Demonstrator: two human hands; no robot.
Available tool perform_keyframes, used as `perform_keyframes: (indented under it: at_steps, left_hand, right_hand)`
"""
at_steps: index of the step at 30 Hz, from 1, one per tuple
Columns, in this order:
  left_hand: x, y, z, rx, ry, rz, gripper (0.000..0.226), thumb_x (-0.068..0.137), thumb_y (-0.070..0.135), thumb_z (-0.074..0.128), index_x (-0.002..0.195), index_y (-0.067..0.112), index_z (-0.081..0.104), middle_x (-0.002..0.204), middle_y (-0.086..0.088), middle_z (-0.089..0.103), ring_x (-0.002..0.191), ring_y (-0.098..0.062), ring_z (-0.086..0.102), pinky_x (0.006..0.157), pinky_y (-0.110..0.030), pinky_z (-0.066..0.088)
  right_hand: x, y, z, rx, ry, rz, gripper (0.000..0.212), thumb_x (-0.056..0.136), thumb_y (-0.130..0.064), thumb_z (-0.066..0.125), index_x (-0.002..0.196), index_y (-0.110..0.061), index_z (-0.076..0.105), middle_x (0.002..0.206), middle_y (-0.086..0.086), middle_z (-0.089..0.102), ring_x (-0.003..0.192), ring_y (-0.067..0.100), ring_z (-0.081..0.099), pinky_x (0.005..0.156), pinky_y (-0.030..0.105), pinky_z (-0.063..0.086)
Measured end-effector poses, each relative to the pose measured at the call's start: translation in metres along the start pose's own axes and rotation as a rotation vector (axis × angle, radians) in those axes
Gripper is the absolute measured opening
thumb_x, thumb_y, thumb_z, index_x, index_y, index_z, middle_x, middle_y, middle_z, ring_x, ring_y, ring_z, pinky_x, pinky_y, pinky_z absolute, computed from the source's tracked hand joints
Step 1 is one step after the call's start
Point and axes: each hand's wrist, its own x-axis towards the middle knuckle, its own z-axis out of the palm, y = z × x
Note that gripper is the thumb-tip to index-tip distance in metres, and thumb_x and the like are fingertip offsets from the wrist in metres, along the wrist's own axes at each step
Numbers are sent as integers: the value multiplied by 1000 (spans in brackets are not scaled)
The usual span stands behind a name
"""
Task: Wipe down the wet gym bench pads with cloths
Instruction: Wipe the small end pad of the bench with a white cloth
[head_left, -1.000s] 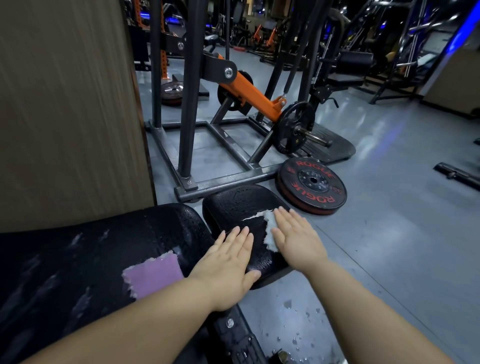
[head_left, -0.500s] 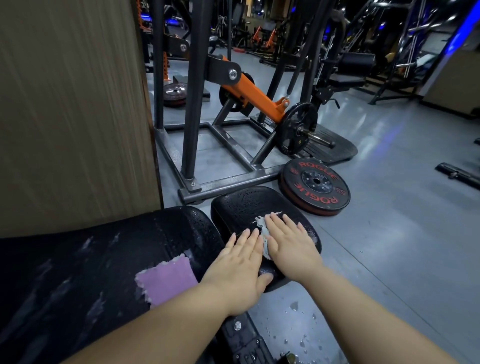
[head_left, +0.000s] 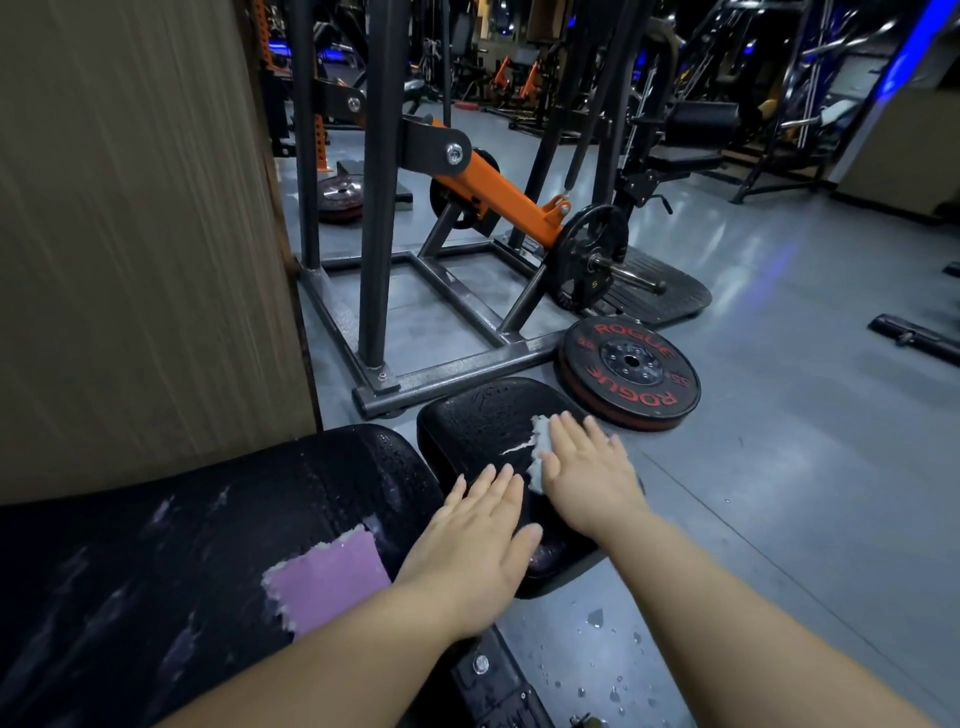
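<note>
A small black seat pad (head_left: 475, 421), beaded with water, lies in the lower middle of the head view. My right hand (head_left: 589, 475) presses flat on a white cloth (head_left: 540, 449) at the pad's right side; only the cloth's left edge shows. My left hand (head_left: 475, 545) rests flat with straight fingers on the pad's near edge. To the left, the long black bench pad (head_left: 208, 545) shows wet streaks. A purple cloth (head_left: 327, 582) lies on it beside my left forearm.
A red-lettered weight plate (head_left: 631, 374) lies on the grey floor just beyond the seat pad. A black and orange machine frame (head_left: 467, 369) stands behind it. A wooden panel (head_left: 135, 234) fills the left. Water drops (head_left: 597, 621) dot the floor under the pad.
My right hand slid the white cloth left toward my left hand, then back to the right side of the seat pad. My left hand has stayed on the pad's near edge.
</note>
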Motion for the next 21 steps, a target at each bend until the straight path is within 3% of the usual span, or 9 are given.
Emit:
perform_keyframes:
  at_steps: [4,5,7,9,11,13,15,18,21]
  left_hand:
    - [3,-4,1,-397,210,-78,53,103,42,25,153,23,24,159,11,21,144,3,13,115,-13,-3]
    - [3,-4,1,-504,277,-112,58,98,46,26,151,23,29,157,10,27,142,2,19,115,-12,3]
    - [3,-5,0,-564,355,-138,66,89,47,25,149,21,34,154,13,30,141,4,19,114,-10,6]
    - [4,-4,-2,-465,369,-116,66,89,48,21,149,22,33,151,21,23,141,8,9,113,-8,0]
    - [6,-1,-6,-279,302,-55,68,90,51,12,151,24,26,151,24,16,140,9,-1,113,-10,-8]
    - [13,5,-8,-83,193,34,79,87,57,-8,154,25,18,155,21,9,143,5,-8,110,-13,-19]
    - [22,16,-6,78,59,102,88,83,62,-17,156,22,9,161,12,1,147,-5,-12,110,-20,-24]
    - [39,22,-3,200,-110,74,60,103,45,9,156,20,-2,163,7,-10,148,-11,-13,118,-30,-15]
    - [52,16,-6,220,-156,69,57,105,41,15,156,22,-4,162,8,-13,148,-11,-13,119,-32,-11]
  right_hand:
    - [-28,-35,9,17,-18,-194,82,81,-49,-12,155,-21,7,162,-3,2,149,19,-2,119,39,0]
    - [-31,-40,12,33,-27,-233,83,79,-49,-12,155,-22,8,162,-3,2,149,19,-2,118,39,-1]
    - [-30,-42,10,190,-62,-257,62,97,-42,6,155,-20,11,162,-3,5,149,16,-1,118,34,-3]
    - [-28,-33,0,559,-47,-203,51,104,-25,30,153,-18,21,161,-4,13,148,9,6,117,24,1]
    - [-27,-13,-3,791,108,-85,46,102,-17,39,147,-21,37,156,-8,29,145,4,17,114,16,9]
    - [-22,8,0,696,259,53,41,101,-20,39,142,-24,46,152,-8,38,145,7,20,116,21,11]
    - [-17,21,7,507,229,143,42,103,-28,33,144,-24,42,154,-8,33,147,12,15,119,31,7]
    - [-14,23,14,432,201,208,45,103,-35,27,147,-27,36,157,-12,25,147,12,11,119,36,8]
    - [-15,22,14,432,211,204,46,103,-36,25,147,-28,36,157,-14,24,146,10,14,118,35,15]
